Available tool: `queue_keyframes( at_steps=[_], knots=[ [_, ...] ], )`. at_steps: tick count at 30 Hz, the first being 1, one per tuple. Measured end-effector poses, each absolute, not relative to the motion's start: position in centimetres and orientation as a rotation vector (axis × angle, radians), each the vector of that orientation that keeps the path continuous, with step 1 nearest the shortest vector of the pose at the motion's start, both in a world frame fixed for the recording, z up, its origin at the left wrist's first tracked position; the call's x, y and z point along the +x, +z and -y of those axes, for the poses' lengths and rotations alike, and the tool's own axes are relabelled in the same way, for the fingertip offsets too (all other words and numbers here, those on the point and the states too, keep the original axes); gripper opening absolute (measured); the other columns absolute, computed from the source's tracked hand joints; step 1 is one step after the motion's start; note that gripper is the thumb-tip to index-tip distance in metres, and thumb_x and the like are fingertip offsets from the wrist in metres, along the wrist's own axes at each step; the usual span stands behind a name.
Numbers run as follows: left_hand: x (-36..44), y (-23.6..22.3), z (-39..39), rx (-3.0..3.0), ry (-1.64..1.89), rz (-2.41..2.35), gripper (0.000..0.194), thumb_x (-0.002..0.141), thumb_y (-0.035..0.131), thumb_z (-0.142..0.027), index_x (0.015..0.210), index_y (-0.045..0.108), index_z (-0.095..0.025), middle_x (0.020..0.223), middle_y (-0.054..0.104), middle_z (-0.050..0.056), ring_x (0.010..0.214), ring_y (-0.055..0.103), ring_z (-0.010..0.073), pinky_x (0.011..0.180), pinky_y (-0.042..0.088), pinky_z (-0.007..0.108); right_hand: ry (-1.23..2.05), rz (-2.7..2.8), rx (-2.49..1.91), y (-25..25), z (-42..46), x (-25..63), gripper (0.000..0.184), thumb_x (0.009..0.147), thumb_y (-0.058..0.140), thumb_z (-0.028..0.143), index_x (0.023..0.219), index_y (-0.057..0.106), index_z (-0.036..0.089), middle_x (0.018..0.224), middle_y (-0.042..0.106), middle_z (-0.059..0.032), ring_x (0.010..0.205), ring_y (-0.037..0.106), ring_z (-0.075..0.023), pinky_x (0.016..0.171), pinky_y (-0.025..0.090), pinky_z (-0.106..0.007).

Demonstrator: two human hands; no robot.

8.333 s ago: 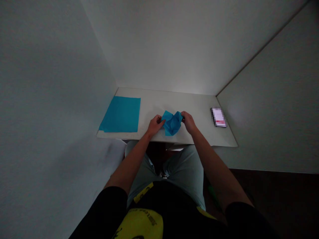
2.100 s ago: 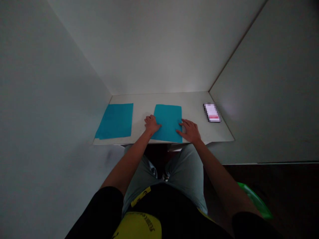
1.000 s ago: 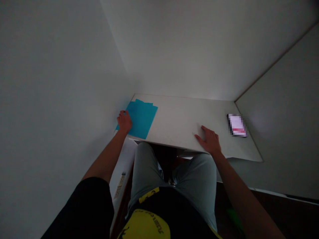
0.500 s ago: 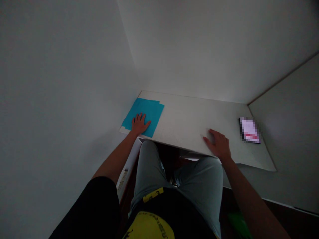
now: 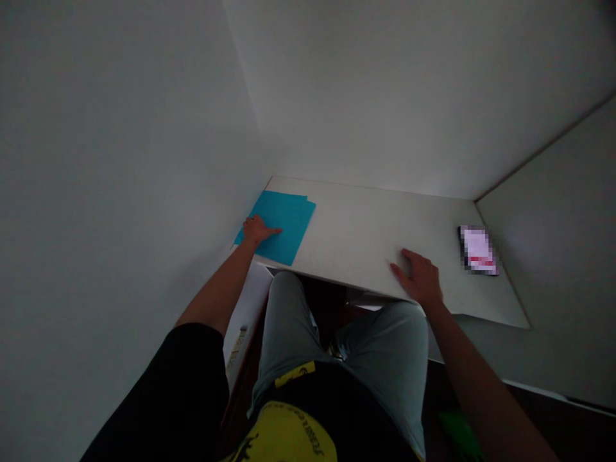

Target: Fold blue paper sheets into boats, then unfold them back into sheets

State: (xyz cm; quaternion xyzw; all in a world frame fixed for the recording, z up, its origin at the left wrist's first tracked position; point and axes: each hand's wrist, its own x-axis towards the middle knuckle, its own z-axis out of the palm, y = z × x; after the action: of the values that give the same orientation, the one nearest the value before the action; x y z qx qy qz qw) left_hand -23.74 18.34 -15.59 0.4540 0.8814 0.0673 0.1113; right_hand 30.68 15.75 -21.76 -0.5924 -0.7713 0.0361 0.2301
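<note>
The blue sheets (image 5: 291, 224) lie flat, one over another and slightly out of line, so that a stepped corner shows at their far right. Beneath them, the pale tabletop (image 5: 356, 231) runs on to their right. The left hand (image 5: 256, 230) rests over their left part, thumb stretched out across the blue and away from the fingers, which bend towards the sheets' left edge; whether the fingertips grip that edge, I cannot tell. Well to the right of the sheets, the right hand (image 5: 421, 279) is at the tabletop's near edge, thumb and forefinger spread apart. Farther right of the sheets is a phone (image 5: 479, 249), its lit screen pixelated. A wall (image 5: 144, 160) rises to the sheets' left.
</note>
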Motion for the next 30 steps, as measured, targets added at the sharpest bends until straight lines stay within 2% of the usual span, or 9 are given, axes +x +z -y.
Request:
queue_keyframes(
  at_steps=[6, 8, 10, 13, 16, 18, 22, 27, 30],
  knots=[
    [-24.2, -15.1, -18.3, 1.227, 0.235, -2.654, 0.116, 0.058, 0.097, -0.07, 0.147, 0.053, -0.01, 0.156, 0.052, 0.037, 0.147, 0.05, 0.0565, 0.116, 0.045, 0.067, 0.114, 2.099, -1.636, -22.1, -15.9, 30.7, 0.065, 0.102, 0.05, 0.067, 0.145, 0.062, 0.02, 0.146, 0.069, -0.0191, 0.13, 0.063, -0.0398, 0.111, 0.048, -0.059],
    [-24.2, -14.9, -18.1, 1.222, 0.256, -2.68, 0.116, 0.059, 0.097, -0.065, 0.149, 0.049, -0.009, 0.155, 0.052, 0.038, 0.148, 0.05, 0.0565, 0.117, 0.044, 0.067, 0.128, 2.101, -1.638, -22.2, -16.0, 30.7, 0.065, 0.102, 0.05, 0.066, 0.145, 0.063, 0.019, 0.147, 0.069, -0.0194, 0.13, 0.063, -0.04, 0.111, 0.048, -0.059],
    [-24.1, -14.6, -17.9, 1.256, 0.314, -2.638, 0.113, 0.065, 0.097, -0.056, 0.153, 0.043, -0.009, 0.153, 0.057, 0.036, 0.145, 0.055, 0.0521, 0.119, 0.044, 0.064, 0.142, 2.103, -1.635, -22.2, -16.0, 30.8, 0.065, 0.102, 0.051, 0.066, 0.146, 0.062, 0.019, 0.148, 0.068, -0.019, 0.131, 0.063, -0.0401, 0.111, 0.048, -0.06],
    [-23.8, -14.0, -18.0, 1.3, 0.468, -2.496, 0.092, 0.08, 0.086, -0.04, 0.154, 0.04, -0.012, 0.145, 0.067, 0.026, 0.134, 0.067, 0.04, 0.116, 0.051, 0.052, 0.152, 2.093, -1.633, -22.3, -16.0, 30.8, 0.064, 0.102, 0.051, 0.065, 0.147, 0.061, 0.021, 0.148, 0.069, -0.0181, 0.131, 0.063, -0.0404, 0.111, 0.047, -0.062],
    [-22.8, -13.2, -18.4, 1.351, 0.618, -2.368, 0.067, 0.09, 0.074, -0.032, 0.149, 0.049, -0.013, 0.142, 0.071, 0.022, 0.13, 0.071, 0.0313, 0.111, 0.054, 0.041, 0.158, 2.083, -1.638, -22.3, -16.0, 30.8, 0.064, 0.101, 0.053, 0.065, 0.148, 0.061, 0.021, 0.147, 0.069, -0.0184, 0.131, 0.062, -0.0406, 0.112, 0.046, -0.061],
    [-21.7, -12.5, -18.9, 1.421, 0.688, -2.281, 0.056, 0.092, 0.074, -0.035, 0.142, 0.058, -0.016, 0.142, 0.072, 0.019, 0.132, 0.07, 0.0304, 0.111, 0.054, 0.04, 0.16, 2.08, -1.642, -22.4, -16.0, 30.8, 0.065, 0.101, 0.053, 0.065, 0.148, 0.061, 0.021, 0.147, 0.069, -0.0183, 0.132, 0.062, -0.0401, 0.113, 0.047, -0.06],
    [-18.1, -11.7, -20.0, 1.479, 0.818, -2.11, 0.045, 0.091, 0.076, -0.039, 0.131, 0.069, -0.02, 0.133, 0.077, 0.015, 0.135, 0.067, 0.0333, 0.112, 0.054, 0.043, 0.17, 2.083, -1.644, -22.3, -16.0, 30.8, 0.063, 0.102, 0.052, 0.064, 0.148, 0.061, 0.021, 0.148, 0.068, -0.0177, 0.134, 0.062, -0.0392, 0.113, 0.047, -0.059],
    [-12.3, -12.7, -20.2, 1.454, 0.939, -1.841, 0.027, 0.097, 0.069, -0.032, 0.12, 0.071, -0.02, 0.13, 0.078, 0.012, 0.124, 0.073, 0.0265, 0.107, 0.059, 0.04, 0.186, 2.086, -1.632, -22.1, -16.0, 30.7, 0.061, 0.104, 0.051, 0.063, 0.147, 0.061, 0.021, 0.147, 0.069, -0.0174, 0.133, 0.063, -0.0385, 0.112, 0.049, -0.058],
    [-8.4, -14.9, -19.6, 1.389, 0.983, -1.735, 0.028, 0.097, 0.068, -0.027, 0.124, 0.068, -0.018, 0.133, 0.077, 0.014, 0.121, 0.074, 0.0246, 0.105, 0.06, 0.039, 0.193, 2.09, -1.646, -22.0, -16.0, 30.7, 0.062, 0.105, 0.048, 0.065, 0.147, 0.062, 0.021, 0.145, 0.07, -0.0175, 0.133, 0.064, -0.0378, 0.112, 0.049, -0.057]
  ],
)
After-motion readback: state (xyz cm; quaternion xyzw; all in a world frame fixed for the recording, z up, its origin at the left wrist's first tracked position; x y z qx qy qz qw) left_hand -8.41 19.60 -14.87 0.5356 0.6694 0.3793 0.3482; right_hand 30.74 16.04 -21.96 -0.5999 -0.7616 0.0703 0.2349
